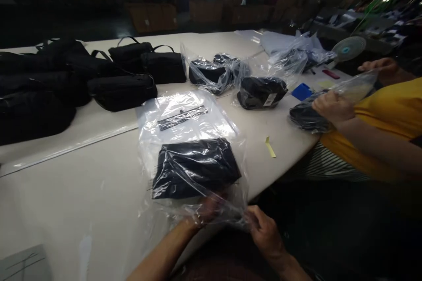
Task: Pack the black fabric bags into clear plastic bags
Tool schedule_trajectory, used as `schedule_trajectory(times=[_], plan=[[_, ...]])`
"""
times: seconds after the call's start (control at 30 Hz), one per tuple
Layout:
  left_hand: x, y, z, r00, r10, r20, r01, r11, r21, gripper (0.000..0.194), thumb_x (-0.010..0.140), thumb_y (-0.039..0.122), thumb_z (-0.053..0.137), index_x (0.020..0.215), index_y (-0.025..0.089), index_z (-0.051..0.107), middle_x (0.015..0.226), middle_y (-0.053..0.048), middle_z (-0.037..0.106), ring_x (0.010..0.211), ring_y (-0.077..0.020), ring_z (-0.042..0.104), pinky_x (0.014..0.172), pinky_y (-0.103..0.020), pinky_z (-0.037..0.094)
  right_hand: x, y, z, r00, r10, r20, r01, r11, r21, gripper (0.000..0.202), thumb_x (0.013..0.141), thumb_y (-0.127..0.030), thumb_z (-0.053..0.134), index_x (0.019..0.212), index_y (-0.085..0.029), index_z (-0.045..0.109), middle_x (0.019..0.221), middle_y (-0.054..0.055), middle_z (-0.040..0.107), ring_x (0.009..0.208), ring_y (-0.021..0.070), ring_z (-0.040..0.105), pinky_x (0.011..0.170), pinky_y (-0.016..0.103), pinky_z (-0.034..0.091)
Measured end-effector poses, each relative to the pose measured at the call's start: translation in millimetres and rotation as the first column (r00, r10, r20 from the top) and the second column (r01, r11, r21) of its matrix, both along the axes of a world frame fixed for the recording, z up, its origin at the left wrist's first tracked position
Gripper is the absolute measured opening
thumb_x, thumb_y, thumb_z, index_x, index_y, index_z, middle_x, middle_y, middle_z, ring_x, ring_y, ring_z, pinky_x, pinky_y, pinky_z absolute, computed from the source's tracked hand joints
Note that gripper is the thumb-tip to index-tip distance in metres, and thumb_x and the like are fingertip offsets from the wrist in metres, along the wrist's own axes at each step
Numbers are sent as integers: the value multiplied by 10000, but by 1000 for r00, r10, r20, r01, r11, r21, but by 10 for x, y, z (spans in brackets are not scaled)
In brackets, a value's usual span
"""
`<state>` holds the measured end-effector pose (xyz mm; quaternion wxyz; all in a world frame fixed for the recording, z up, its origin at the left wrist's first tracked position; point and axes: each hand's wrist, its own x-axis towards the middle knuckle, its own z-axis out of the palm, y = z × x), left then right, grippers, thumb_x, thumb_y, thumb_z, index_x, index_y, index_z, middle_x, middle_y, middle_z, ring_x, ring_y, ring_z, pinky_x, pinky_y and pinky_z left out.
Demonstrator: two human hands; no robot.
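Note:
A black bag point(198, 164) lies inside a clear plastic bag point(244, 153) near the table's front edge. My left hand point(212, 206) is inside or under the plastic at its near end, close to the black bag's lower edge; its fingers are blurred behind the film. My right hand point(263, 228) pinches the plastic bag's edge at the near right corner. Beneath and beyond the black bag is a stack of flat clear bags point(211, 127) with a printed black strip on top.
Several black bags point(121, 90) stand at the left. Plastic-wrapped bags point(262, 92) sit further back. A yellow strip point(270, 147) and a blue object point(301, 91) lie to the right. A person in yellow point(389, 109) handles a wrapped bag there, near a fan point(349, 48).

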<state>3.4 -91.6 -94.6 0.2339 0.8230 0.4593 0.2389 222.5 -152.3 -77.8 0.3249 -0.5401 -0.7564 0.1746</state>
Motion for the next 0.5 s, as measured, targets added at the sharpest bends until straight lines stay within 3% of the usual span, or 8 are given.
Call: schedule_trajectory(times=[0.07,0.17,0.23,0.3,0.33,0.4,0.47,0.5], plan=[[-104,-5,-52,999,41,-5,-42,998,-40,370,998,296,348,1178,268,669,1048,-13,741,953,-195,699,788,-302,581,202,-18,-66,996,-77,41,77,997,-15,184,966,-380,520,921,-229,613,759,-10,697,645,140,681,617,212,510],[-390,-134,-191,984,180,-17,-180,982,-53,331,956,319,417,1167,314,672,1097,-16,740,975,-220,704,822,-343,594,474,-27,-159,984,-139,115,143,990,-22,222,949,-434,526,928,-246,642,816,-4,713,707,165,700,680,240,539],[-614,-346,-277,957,286,-38,-287,957,-31,346,931,316,430,1182,272,664,1091,-71,738,974,-263,704,847,-420,593,587,-22,-211,970,-195,145,202,979,-31,271,947,-476,504,939,-247,649,845,6,714,729,177,700,689,258,547],[-809,-651,-323,905,423,-43,-424,905,-34,405,917,319,439,1269,208,603,1204,-135,683,1108,-312,650,946,-499,546,640,-7,-253,956,-240,168,250,967,-47,307,947,-505,487,952,-242,645,858,14,711,725,183,695,664,266,547],[-886,-823,-327,854,520,-24,-521,852,-55,460,911,334,450,1337,184,540,1306,-157,618,1208,-331,587,1017,-525,496,651,6,-271,953,-247,176,259,965,-44,316,948,-510,479,956,-239,642,854,16,706,718,183,692,650,268,544],[-988,-1157,-301,680,732,38,-718,676,-166,637,902,398,476,1475,155,340,1499,-168,420,1378,-347,407,1140,-539,362,655,40,-304,957,-220,188,228,974,-21,315,958,-499,464,960,-235,635,836,15,694,703,178,685,636,267,539],[-1033,-1423,-238,482,872,84,-813,481,-326,748,891,487,474,1517,166,221,1581,-145,277,1441,-353,285,1194,-540,257,652,78,-342,970,-149,193,147,989,23,293,972,-464,453,959,-233,633,815,9,680,698,169,685,644,262,539],[-1042,-1522,-201,411,907,93,-816,411,-406,761,885,523,470,1518,188,213,1595,-128,248,1446,-358,270,1198,-544,241,650,94,-364,975,-111,193,104,993,48,279,977,-444,453,957,-233,633,809,7,677,700,166,686,651,259,540]])
